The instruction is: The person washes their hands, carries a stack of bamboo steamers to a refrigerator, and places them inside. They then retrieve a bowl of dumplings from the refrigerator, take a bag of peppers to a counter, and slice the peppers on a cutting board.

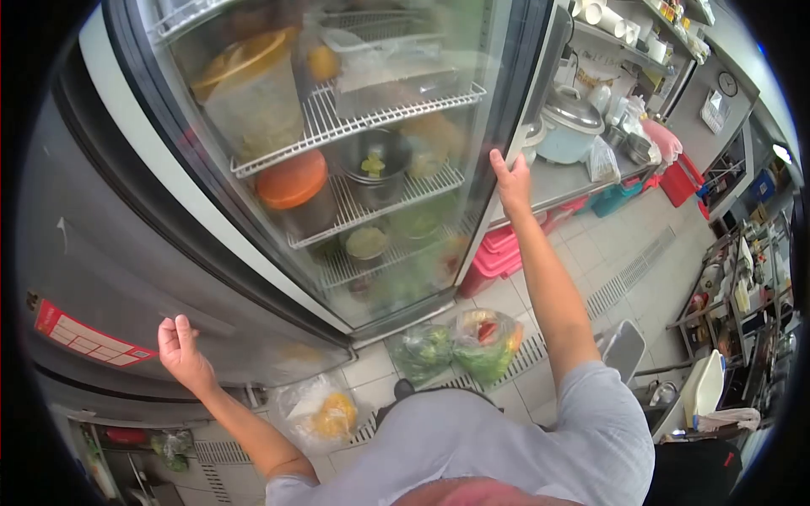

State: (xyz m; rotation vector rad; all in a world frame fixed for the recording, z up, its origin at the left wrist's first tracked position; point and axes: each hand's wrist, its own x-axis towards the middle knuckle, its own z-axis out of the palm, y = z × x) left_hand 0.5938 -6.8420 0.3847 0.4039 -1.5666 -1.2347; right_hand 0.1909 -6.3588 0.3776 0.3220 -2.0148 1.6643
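A tall fridge with a glass door (384, 295) stands in front of me, its wire shelves showing through the glass. My right hand (511, 184) grips the right edge of the door frame. Behind the glass are a clear tub with a yellow lid (253, 93), a container with an orange lid (295, 185) and a dark pot (375, 173). My left hand (183, 354) is raised with curled fingers beside a grey steel cabinet (126, 253), close to a red and white label (89, 335); nothing shows in it.
On the tiled floor lie a bag of green vegetables (422, 352), a bag of mixed vegetables (488, 341) and a bag with something yellow (325, 413). Pink bins (494, 257) stand under a steel counter (553, 185) bearing a rice cooker (569, 126). Crowded racks (726, 287) line the right.
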